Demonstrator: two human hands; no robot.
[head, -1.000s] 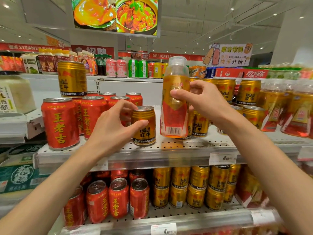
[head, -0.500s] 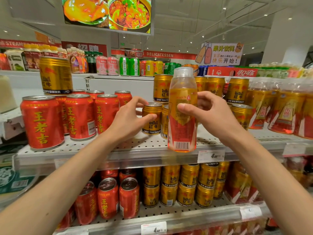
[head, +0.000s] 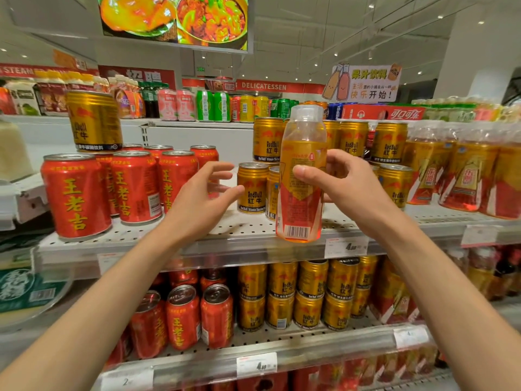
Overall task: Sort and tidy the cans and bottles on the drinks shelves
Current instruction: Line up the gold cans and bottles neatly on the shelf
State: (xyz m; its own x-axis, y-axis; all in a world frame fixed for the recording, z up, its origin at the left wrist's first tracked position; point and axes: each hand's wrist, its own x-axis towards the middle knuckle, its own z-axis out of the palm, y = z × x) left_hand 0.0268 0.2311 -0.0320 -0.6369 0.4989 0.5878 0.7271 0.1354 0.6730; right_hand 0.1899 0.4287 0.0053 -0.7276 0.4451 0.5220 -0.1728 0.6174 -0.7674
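**One bottle in hand, one stray can left on the red side**

Two bare arms reach in over the front edge of the upper shelf (head: 197, 246). Nearest, the right hand (head: 346, 190) pinches a clear plastic bottle (head: 301, 176) of amber drink at mid-body, thumb on the near face and fingers curled round the far side. Its base hangs just above the shelf's front edge, beside a price tag. Full to the shoulder, it probably weighs enough to swing from a light pinch, and the glossy sleeve label looks slick, so a fuller wrap just above the label's waist would hold better. The thin wall likely gives under a hard squeeze.

The left hand (head: 203, 198) is spread and holds nothing, its fingertips just short of a short gold can (head: 253, 187) standing mid-shelf. That can is stiff and light and is best taken round the side wall.

Further left, red cans (head: 135, 187) fill the shelf toward its left end, and one tall gold can (head: 94, 121) stands on top of them, out of place. Toward the right end stand matching bottles (head: 468, 170), likely where the held one belongs. Stacked gold cans sit at the back edge.
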